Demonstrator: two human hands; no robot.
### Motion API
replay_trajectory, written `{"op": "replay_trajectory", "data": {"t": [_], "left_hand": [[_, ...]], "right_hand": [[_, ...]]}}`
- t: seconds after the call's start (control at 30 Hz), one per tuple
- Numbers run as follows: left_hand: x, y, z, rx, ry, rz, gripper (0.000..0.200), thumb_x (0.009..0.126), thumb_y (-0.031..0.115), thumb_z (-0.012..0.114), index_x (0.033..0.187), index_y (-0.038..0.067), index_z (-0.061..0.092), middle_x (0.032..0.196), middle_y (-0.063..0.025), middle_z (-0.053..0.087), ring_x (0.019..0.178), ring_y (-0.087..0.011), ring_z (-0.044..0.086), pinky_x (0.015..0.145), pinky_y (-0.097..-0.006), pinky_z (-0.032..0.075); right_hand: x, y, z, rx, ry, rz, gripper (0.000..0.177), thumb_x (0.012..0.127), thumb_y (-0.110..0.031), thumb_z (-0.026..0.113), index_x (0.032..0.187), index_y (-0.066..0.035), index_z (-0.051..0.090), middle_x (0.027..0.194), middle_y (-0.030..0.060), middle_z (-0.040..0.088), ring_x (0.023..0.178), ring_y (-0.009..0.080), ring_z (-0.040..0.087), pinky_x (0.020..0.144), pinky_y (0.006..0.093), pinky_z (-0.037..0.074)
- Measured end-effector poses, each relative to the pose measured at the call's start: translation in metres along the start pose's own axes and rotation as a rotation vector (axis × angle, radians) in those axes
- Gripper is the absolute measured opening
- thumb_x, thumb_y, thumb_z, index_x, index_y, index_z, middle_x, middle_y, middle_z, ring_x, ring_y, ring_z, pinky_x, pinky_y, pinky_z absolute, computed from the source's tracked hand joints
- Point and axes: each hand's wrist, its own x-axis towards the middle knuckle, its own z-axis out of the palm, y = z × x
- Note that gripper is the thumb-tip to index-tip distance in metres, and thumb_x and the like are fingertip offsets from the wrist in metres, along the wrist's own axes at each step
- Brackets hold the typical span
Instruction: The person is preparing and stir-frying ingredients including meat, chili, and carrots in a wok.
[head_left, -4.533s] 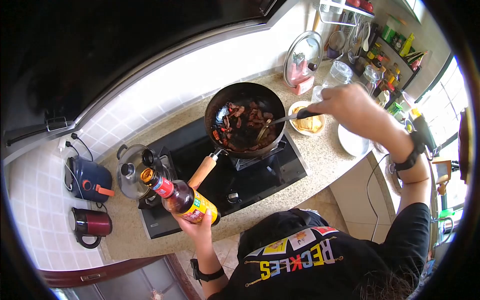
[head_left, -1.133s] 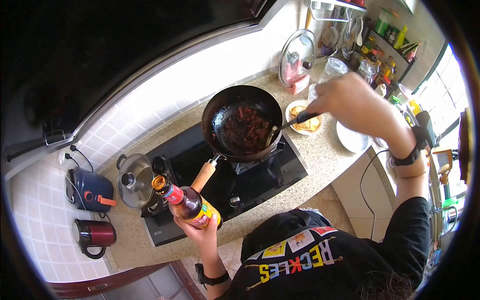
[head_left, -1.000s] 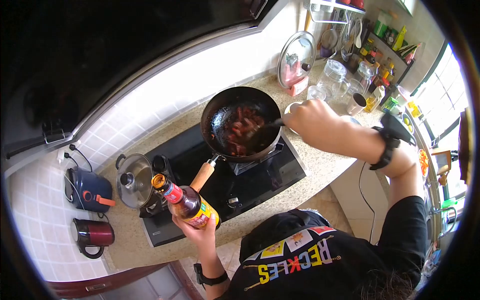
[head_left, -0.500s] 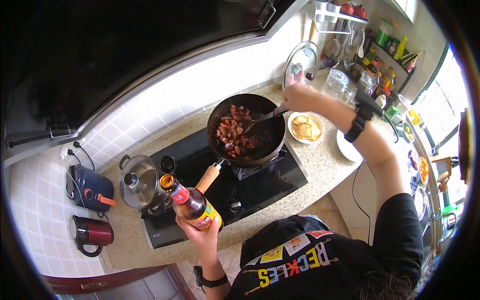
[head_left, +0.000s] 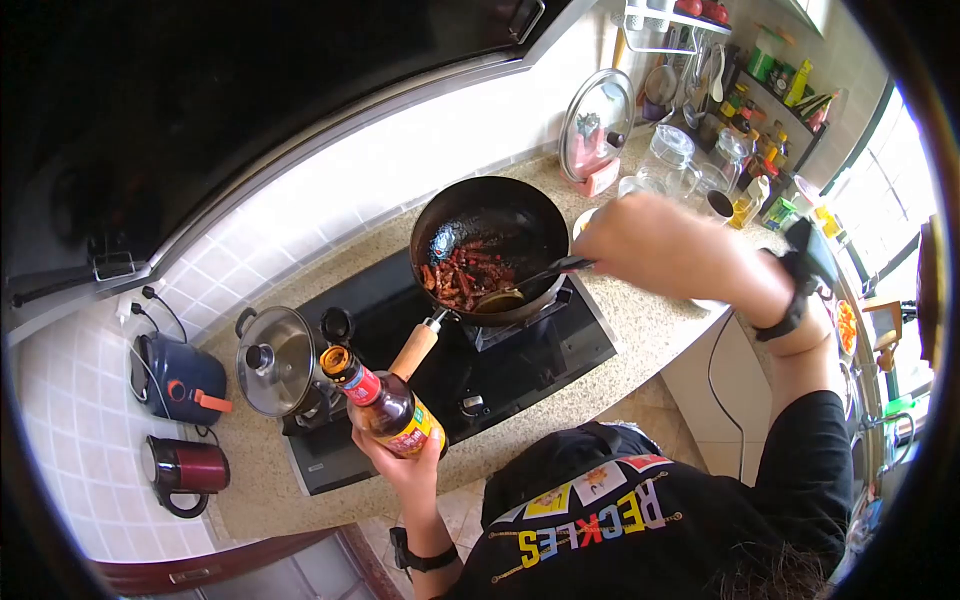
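Note:
My left hand [head_left: 402, 462] grips an uncapped brown sauce bottle [head_left: 385, 404] with a yellow label, tilted, over the stove's front edge. My right hand [head_left: 650, 243] holds the black handle of a spatula [head_left: 525, 283] whose blade rests at the near side of a black wok [head_left: 490, 246]. Reddish-brown meat pieces [head_left: 465, 275] lie in the wok's lower left. The wok's wooden handle [head_left: 414, 352] points toward me, close to the bottle.
A black glass stove [head_left: 520, 350] carries the wok. A lidded pot [head_left: 275, 361] stands on the left burner, two kettles [head_left: 178, 380] further left. A glass lid [head_left: 596, 126], jars [head_left: 670, 155] and seasoning bottles [head_left: 745, 195] crowd the counter at right.
My right hand has drawn back from the wok's far side to its right, pulling the spatula toward the near rim. The meat now sits lower left. The bottle has barely moved.

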Motion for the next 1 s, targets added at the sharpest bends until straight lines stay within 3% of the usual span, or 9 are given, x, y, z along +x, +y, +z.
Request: {"op": "replay_trajectory", "data": {"t": [0.07,0.37,0.4,0.47,0.57,0.73,0.8,0.93,1.0], "left_hand": [[0.0,-0.001,0.001,-0.004,0.004,0.0,0.092,0.063,0.012,0.076,0.139,0.002,0.025,0.129,-0.0145,0.032,0.118,-0.0253,0.045,0.099,-0.0387,0.039],[-0.002,-0.006,-0.003,-0.023,0.002,0.019,0.094,0.063,0.018,0.078,0.14,0.003,0.026,0.129,-0.0154,0.035,0.119,-0.0268,0.043,0.099,-0.04,0.037],[-0.001,-0.006,-0.002,-0.023,0.007,0.027,0.094,0.063,0.019,0.077,0.14,0.003,0.026,0.129,-0.0158,0.035,0.12,-0.0272,0.043,0.1,-0.0402,0.037],[-0.003,-0.008,-0.005,0.012,-0.006,0.045,0.093,0.064,0.014,0.076,0.14,0.001,0.024,0.13,-0.0162,0.037,0.119,-0.0265,0.045,0.101,-0.0401,0.037],[-0.004,-0.011,-0.007,0.043,-0.009,0.052,0.093,0.064,0.01,0.075,0.14,0.0,0.022,0.133,-0.0169,0.037,0.121,-0.0266,0.045,0.103,-0.0403,0.036],[-0.006,0.012,0.001,0.136,-0.013,0.107,0.095,0.063,0.016,0.075,0.142,0.003,0.023,0.135,-0.0187,0.025,0.126,-0.0309,0.036,0.105,-0.0427,0.032],[-0.017,0.011,0.001,0.147,0.012,0.075,0.096,0.061,0.014,0.075,0.141,0.003,0.024,0.137,-0.0189,0.02,0.126,-0.0307,0.034,0.105,-0.0429,0.031],[-0.033,0.022,0.007,0.263,0.053,0.109,0.098,0.059,0.013,0.076,0.141,0.003,0.023,0.136,-0.0193,0.017,0.125,-0.03,0.034,0.105,-0.0423,0.032],[-0.036,0.038,0.016,0.224,0.056,0.096,0.098,0.059,0.01,0.076,0.141,0.003,0.023,0.134,-0.0191,0.024,0.12,-0.0282,0.04,0.102,-0.041,0.036]], "right_hand": [[0.015,-0.005,0.032,-0.208,-0.208,0.064,0.009,0.077,-0.005,0.059,0.083,-0.001,0.064,0.073,0.0155,0.062,0.074,0.0318,0.064,0.065,0.0383,0.05],[0.021,0.019,0.083,-0.125,-0.031,0.383,0.026,0.076,-0.003,0.055,0.102,-0.002,0.057,0.077,0.013,0.06,0.074,0.0287,0.064,0.062,0.0378,0.051],[0.018,0.015,0.098,-0.198,0.002,0.335,0.041,0.075,-0.002,0.056,0.116,-0.001,0.052,0.082,0.0138,0.058,0.073,0.0298,0.063,0.062,0.0384,0.051],[0.004,0.013,0.128,-0.181,-0.003,0.239,0.051,0.073,-0.002,0.06,0.121,0.005,0.047,0.088,0.0143,0.055,0.072,0.0264,0.063,0.055,0.0346,0.052],[-0.027,0.0,0.137,-0.087,-0.016,0.213,0.065,0.074,-0.002,0.056,0.136,0.0,0.037,0.087,0.0137,0.052,0.07,0.0278,0.06,0.061,0.0381,0.051],[-0.063,-0.008,0.138,-0.073,0.002,0.252,0.066,0.074,-0.002,0.055,0.138,-0.007,0.039,0.081,0.0107,0.049,0.068,0.0267,0.059,0.058,0.0371,0.049],[-0.062,-0.007,0.142,-0.028,-0.091,0.344,0.063,0.076,-0.004,0.056,0.137,-0.006,0.039,0.088,0.0156,0.052,0.075,0.0303,0.06,0.065,0.0392,0.05],[-0.049,-0.005,0.164,0.094,-0.155,0.438,0.062,0.079,-0.009,0.059,0.138,-0.008,0.039,0.092,0.018,0.053,0.08,0.033,0.06,0.069,0.0417,0.049],[-0.051,-0.004,0.163,0.229,-0.038,0.398,0.062,0.081,-0.019,0.066,0.136,-0.008,0.04,0.096,0.019,0.054,0.086,0.0341,0.06,0.073,0.0427,0.048]]}}
